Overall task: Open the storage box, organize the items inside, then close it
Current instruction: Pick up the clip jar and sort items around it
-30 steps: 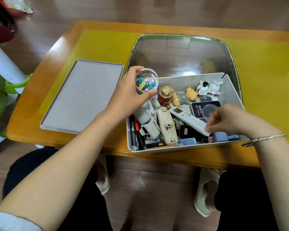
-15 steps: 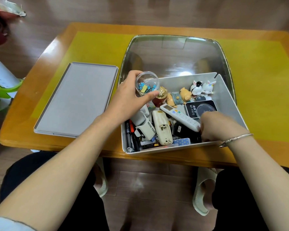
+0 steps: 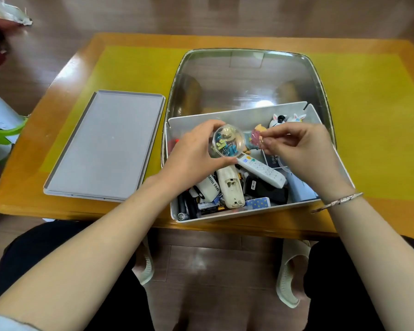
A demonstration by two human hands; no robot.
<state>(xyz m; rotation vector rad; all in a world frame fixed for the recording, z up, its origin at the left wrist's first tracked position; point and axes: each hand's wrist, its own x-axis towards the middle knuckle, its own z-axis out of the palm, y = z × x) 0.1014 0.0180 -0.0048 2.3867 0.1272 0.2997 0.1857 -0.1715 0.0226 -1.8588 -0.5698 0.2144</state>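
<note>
— Which step is this?

— Sorting. The storage box (image 3: 253,212) sits open at the desk's near edge, its lid (image 3: 105,144) flat beside it. The left hand (image 3: 191,156) grips a clear tub (image 3: 228,140) of clips; the right hand (image 3: 304,151) pinches a pink clip (image 3: 257,137).

— Next?

— Probably dropping that 1 clip into the tub's mouth.

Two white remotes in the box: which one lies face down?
The stubby cream remote beside the MINI FAN, showing its battery hatch. The long white remote lies buttons up.
</note>
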